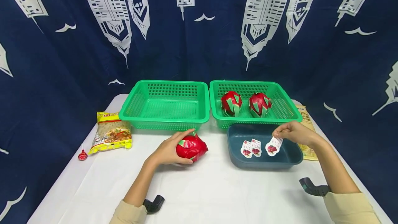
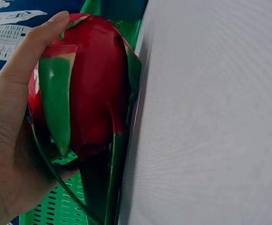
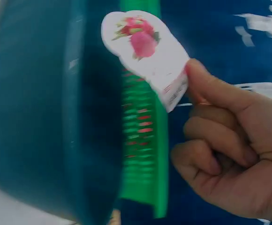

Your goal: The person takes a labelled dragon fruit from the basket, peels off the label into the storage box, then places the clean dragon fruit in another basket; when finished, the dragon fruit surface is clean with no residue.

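Note:
My left hand (image 1: 170, 150) grips a red dragon fruit (image 1: 192, 147) with green scales, which lies on the white table in front of the left basket. In the left wrist view the thumb and fingers curl round the dragon fruit (image 2: 96, 84). Over the dark blue bin (image 1: 264, 164), my right hand (image 1: 293, 133) pinches a white sticker (image 1: 272, 148) by its narrow end. The right wrist view shows a dragon fruit picture printed on the sticker (image 3: 143, 44). Several more stickers (image 1: 251, 148) lie in the bin, left of the held one.
Behind stand two green baskets; the left basket (image 1: 164, 125) holds nothing visible, and the right basket (image 1: 281, 94) holds two dragon fruits (image 1: 231, 103). A yellow food bag (image 1: 112, 132) and a red lollipop (image 1: 82, 155) lie at left. Another bag (image 1: 308, 120) sits partly hidden at right.

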